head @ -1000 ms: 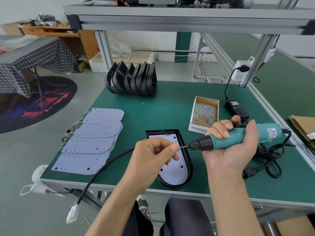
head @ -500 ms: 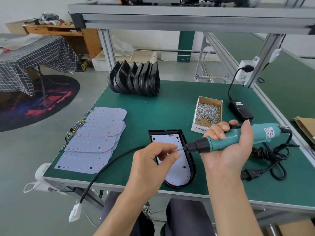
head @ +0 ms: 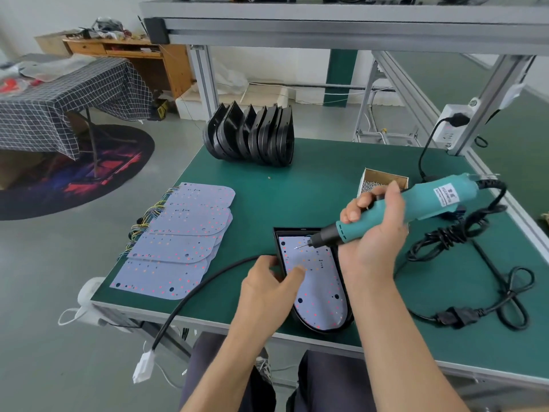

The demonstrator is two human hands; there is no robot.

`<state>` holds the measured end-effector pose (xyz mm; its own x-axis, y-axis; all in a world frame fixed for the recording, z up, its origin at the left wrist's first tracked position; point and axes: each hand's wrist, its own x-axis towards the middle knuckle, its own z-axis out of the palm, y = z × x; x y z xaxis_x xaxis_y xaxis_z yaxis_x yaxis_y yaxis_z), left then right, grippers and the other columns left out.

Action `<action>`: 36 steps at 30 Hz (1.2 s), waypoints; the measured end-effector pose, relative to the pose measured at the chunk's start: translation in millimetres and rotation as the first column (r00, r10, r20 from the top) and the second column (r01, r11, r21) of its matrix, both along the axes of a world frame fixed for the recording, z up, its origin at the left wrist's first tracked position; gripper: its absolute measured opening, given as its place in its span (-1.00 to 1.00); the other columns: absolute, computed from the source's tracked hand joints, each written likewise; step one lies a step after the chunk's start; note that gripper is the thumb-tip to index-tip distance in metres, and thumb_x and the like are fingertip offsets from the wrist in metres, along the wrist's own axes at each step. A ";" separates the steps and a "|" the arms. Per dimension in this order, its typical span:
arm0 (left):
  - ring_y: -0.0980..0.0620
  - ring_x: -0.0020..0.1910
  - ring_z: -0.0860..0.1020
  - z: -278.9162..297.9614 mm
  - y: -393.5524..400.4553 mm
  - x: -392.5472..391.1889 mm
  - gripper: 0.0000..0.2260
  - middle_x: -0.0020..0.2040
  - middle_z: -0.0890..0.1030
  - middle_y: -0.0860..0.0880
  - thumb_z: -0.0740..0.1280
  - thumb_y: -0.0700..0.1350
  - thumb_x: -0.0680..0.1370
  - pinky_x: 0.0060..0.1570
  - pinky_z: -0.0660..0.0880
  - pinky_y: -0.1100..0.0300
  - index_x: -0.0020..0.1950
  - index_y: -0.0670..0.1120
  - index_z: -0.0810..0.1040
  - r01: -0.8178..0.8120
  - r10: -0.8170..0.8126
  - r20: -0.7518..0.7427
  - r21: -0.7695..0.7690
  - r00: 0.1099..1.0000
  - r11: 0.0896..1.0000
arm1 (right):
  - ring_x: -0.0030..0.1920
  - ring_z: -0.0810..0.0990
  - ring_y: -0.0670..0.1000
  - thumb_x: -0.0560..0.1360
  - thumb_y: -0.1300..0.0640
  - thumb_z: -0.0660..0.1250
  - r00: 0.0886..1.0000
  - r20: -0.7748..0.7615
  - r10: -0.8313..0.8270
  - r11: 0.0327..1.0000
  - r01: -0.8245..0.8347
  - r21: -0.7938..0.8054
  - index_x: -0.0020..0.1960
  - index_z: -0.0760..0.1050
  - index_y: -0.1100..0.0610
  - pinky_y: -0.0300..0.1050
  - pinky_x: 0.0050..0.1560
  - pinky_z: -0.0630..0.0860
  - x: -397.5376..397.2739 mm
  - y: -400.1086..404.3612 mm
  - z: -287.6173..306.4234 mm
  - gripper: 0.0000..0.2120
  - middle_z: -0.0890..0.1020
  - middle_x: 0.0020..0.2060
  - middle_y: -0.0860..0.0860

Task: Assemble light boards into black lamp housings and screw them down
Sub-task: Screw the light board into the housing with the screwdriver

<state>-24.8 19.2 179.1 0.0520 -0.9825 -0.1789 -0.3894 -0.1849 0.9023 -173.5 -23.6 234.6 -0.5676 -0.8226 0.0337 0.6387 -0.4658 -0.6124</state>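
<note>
A green workbench point(head: 297, 191) seen from above, with one black lamp housing point(head: 341, 325) lying flat near its front edge and one pale light board point(head: 315, 281) seated inside it. The right hand point(head: 374, 233) is wrapped around a teal electric screwdriver point(head: 410, 209), tilted so its bit points down at the board's upper end — whether the tip touches the board cannot be told. The left hand point(head: 267, 283) rests on the housing's left rim, fingers loosely spread, one fingertip on the board; it grips nothing.

Left of the housing lies a fanned stack of spare light boards point(head: 178, 242) — at least four, with coloured wires at their far edge. Behind the housing stands a row of roughly seven empty black housings point(head: 252, 135) on edge. To the housing's right, behind the right hand, sits one open cardboard box of screws point(head: 383, 181), and a coiled black power cord point(head: 463, 242). One black cable point(head: 190, 298) runs from the housing's left side off the bench front to a white connector point(head: 144, 367).
</note>
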 end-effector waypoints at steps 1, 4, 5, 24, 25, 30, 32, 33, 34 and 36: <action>0.21 -0.49 0.43 -1.3 -2.6 -2.2 -0.83 -0.52 0.47 0.24 0.43 0.08 0.52 -0.49 0.31 0.37 -0.06 0.02 0.53 -0.001 0.001 0.000 0.009 1.000 1.000 | -0.45 0.37 -0.01 0.61 0.03 0.31 1.000 -0.021 -0.003 1.000 0.003 0.010 -0.13 0.43 0.10 -0.17 -0.40 0.33 3.4 -2.0 0.2 -0.80 0.45 -0.33 0.02; 0.23 -0.48 0.42 -2.7 -6.9 -5.9 -0.85 -0.43 0.49 0.17 0.41 -0.02 0.51 -0.50 0.31 0.38 -0.16 -0.03 0.47 -0.020 0.019 0.009 0.014 1.000 1.000 | -0.48 0.38 0.01 0.58 0.06 0.33 0.997 -0.073 -0.009 1.000 0.011 0.016 -0.14 0.42 0.12 -0.19 -0.42 0.32 11.2 -7.0 -0.2 -0.82 0.45 -0.35 0.04; 0.23 -0.48 0.42 -2.9 -7.5 -6.4 -0.84 -0.39 0.49 0.14 0.39 -0.05 0.51 -0.51 0.31 0.38 -0.18 -0.04 0.44 -0.020 0.020 0.019 0.015 1.000 1.000 | -0.48 0.37 0.02 0.57 0.07 0.34 0.996 -0.091 -0.010 1.000 0.012 0.015 -0.14 0.43 0.12 -0.20 -0.42 0.32 13.1 -8.2 -0.4 -0.82 0.46 -0.35 0.05; 0.28 -0.45 0.45 1.9 -6.0 -11.6 -0.78 -0.36 0.43 0.10 0.38 -0.13 0.53 -0.47 0.34 0.41 -0.22 -0.05 0.35 -0.011 0.015 0.054 -0.072 0.998 0.997 | -0.50 0.39 0.04 0.58 0.13 0.34 0.981 -0.196 0.007 1.000 -0.011 -0.019 -0.15 0.45 0.11 -0.15 -0.42 0.33 21.3 -10.6 2.7 -0.85 0.48 -0.35 0.06; 0.28 -0.45 0.44 2.2 -5.9 -11.8 -0.77 -0.36 0.43 0.10 0.38 -0.13 0.53 -0.46 0.34 0.42 -0.22 -0.05 0.34 -0.012 0.017 0.063 -0.078 0.998 0.997 | -0.50 0.39 0.04 0.58 0.13 0.34 0.980 -0.200 0.007 1.000 -0.010 -0.011 -0.14 0.42 0.13 -0.15 -0.42 0.33 21.4 -10.9 2.4 -0.84 0.48 -0.34 0.07; 0.33 -0.42 0.45 3.4 -4.4 -12.6 -0.74 -0.37 0.41 0.10 0.38 -0.15 0.53 -0.43 0.33 0.42 -0.23 -0.03 0.32 -0.006 0.017 0.096 -0.116 0.995 0.993 | -0.51 0.39 0.04 0.61 0.15 0.32 0.976 -0.219 -0.009 0.999 -0.003 -0.054 -0.17 0.49 0.01 -0.13 -0.42 0.32 24.1 -9.1 3.7 -0.82 0.49 -0.36 0.04; 0.32 -0.41 0.45 3.7 -4.7 -13.3 -0.74 -0.39 0.41 0.10 0.38 -0.15 0.53 -0.42 0.33 0.42 -0.24 -0.03 0.31 -0.009 0.022 0.098 -0.125 0.995 0.992 | -0.51 0.39 0.05 0.59 0.14 0.33 0.972 -0.234 -0.013 0.998 -0.003 -0.065 -0.19 0.50 0.00 -0.12 -0.41 0.32 25.5 -8.0 4.5 -0.82 0.49 -0.36 0.04; 0.31 -0.41 0.44 3.8 -4.6 -13.8 -0.73 -0.39 0.40 0.11 0.38 -0.15 0.53 -0.41 0.33 0.41 -0.24 -0.03 0.31 -0.012 0.025 0.099 -0.127 0.995 0.992 | -0.50 0.38 0.06 0.58 0.13 0.34 0.969 -0.245 -0.013 0.998 -0.004 -0.067 -0.17 0.48 0.03 -0.11 -0.40 0.31 25.7 -7.7 4.8 -0.85 0.48 -0.36 0.06; 0.30 -0.41 0.44 3.5 -4.7 -14.1 -0.73 -0.40 0.40 0.11 0.39 -0.15 0.53 -0.41 0.33 0.40 -0.24 -0.03 0.31 -0.015 0.027 0.099 -0.128 0.995 0.992 | -0.50 0.38 0.07 0.57 0.12 0.35 0.965 -0.261 -0.014 0.998 -0.003 -0.066 -0.15 0.46 0.06 -0.10 -0.39 0.30 26.0 -7.3 5.0 -0.86 0.47 -0.35 0.08; 0.28 -0.40 0.43 3.4 -4.5 -14.5 -0.74 -0.42 0.42 0.10 0.38 -0.15 0.53 -0.40 0.33 0.39 -0.23 -0.03 0.31 -0.014 0.026 0.096 -0.124 0.995 0.992 | -0.49 0.37 0.08 0.56 0.11 0.36 0.956 -0.294 -0.018 0.998 -0.002 -0.069 -0.15 0.45 0.08 -0.08 -0.37 0.30 26.8 -6.1 5.1 -0.86 0.46 -0.35 0.08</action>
<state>-39.3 14.6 182.5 0.0834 -0.9953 -0.0498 -0.4733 -0.0835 0.8769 -146.7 -29.7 239.7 -0.5306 -0.8081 0.2557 0.4314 -0.5171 -0.7392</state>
